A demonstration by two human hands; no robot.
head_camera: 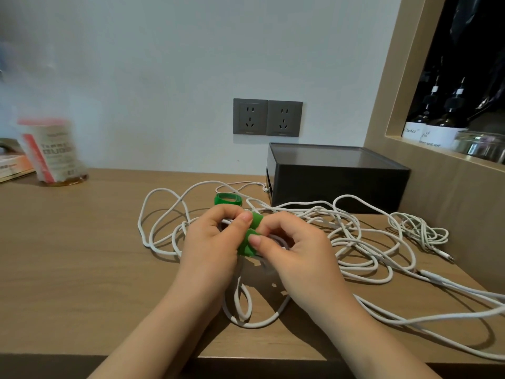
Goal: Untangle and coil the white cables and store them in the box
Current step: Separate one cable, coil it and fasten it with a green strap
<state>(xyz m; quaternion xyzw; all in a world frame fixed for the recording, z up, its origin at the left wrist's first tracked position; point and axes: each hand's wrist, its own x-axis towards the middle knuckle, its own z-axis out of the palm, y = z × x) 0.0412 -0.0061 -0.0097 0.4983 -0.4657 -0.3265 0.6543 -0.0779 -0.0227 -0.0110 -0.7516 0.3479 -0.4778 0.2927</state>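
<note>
Several white cables [355, 242] lie tangled across the wooden table [82, 255]. Over the table's middle, my left hand [210, 247] and my right hand [295, 253] together pinch a green strap [250, 242] that wraps a coiled white cable [246, 305], whose loops hang down between my wrists. A second green strap [228, 199] lies curled on the table just behind my hands. The dark box [336, 184] stands closed at the back right against the wall. A small separate bundle of white cable [420, 231] sits to the right of it.
A jar with a red and white label [52, 151] stands at the back left beside a book [13, 168]. Two grey wall sockets [267, 117] are above the box. A wooden niche [410, 105] with bottles is at the right. The table's front edge [109, 354] is near.
</note>
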